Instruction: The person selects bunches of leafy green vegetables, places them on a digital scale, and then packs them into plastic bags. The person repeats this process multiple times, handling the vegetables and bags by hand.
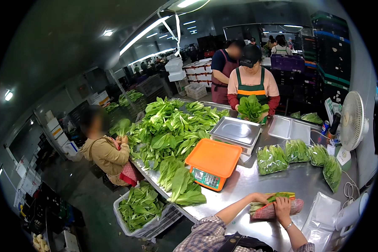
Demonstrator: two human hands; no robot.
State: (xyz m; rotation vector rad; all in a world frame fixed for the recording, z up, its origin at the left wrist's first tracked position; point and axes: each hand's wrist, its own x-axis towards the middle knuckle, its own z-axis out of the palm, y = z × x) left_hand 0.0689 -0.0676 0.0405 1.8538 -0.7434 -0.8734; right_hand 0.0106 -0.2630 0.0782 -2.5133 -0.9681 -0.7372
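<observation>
On the steel table before me lies a bundle of leafy greens [257, 206], partly wrapped in a red and yellow printed plastic sheet [266, 211]. My left hand [260, 197] grips the bundle from its far left side, near the pale stems. Across the wrap's near right part lies my right hand [283, 208], its fingers curled over the plastic. An orange digital scale [213, 157] stands beyond my left hand, with loose greens [186, 187] beside it. Bagged greens [272, 159] rest beyond the bundle, and flat clear plastic bags [323, 214] lie to its right.
A steel-topped scale [236, 130], a heap of greens [170, 132] and a clear tray [280, 126] occupy the far table. A lined crate of greens [140, 204] stands below its left edge. Two people hold greens, across [253, 82] and left [108, 154]. A fan [352, 121] and white jug [351, 211] are right.
</observation>
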